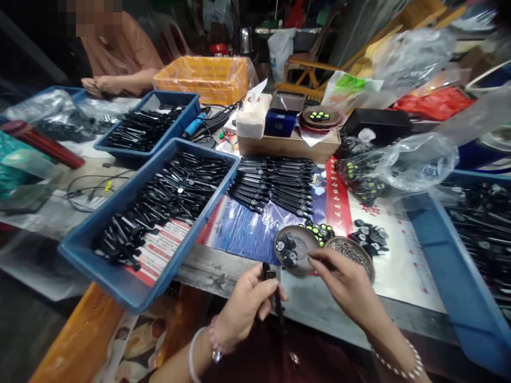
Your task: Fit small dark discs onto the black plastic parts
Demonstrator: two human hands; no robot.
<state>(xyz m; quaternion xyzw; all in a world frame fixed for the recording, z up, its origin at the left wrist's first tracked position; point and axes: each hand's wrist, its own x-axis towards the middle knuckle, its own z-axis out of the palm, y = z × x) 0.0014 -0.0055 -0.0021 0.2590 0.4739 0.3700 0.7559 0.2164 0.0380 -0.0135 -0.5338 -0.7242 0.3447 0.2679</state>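
While my left hand (245, 306) grips a slim black handle piece (273, 292), fingers wrapped round it and thumb pressed on top, it sits at the table's near edge (223, 271). My right hand (345, 282) reaches to the small round dish (295, 249) of black parts, fingertips (313, 259) pinched together at its rim; what they pinch, cannot tell. Second dish (351, 251) just beside. Blue tray (120, 276) of black pieces off left; another person's hands (99, 85) far across
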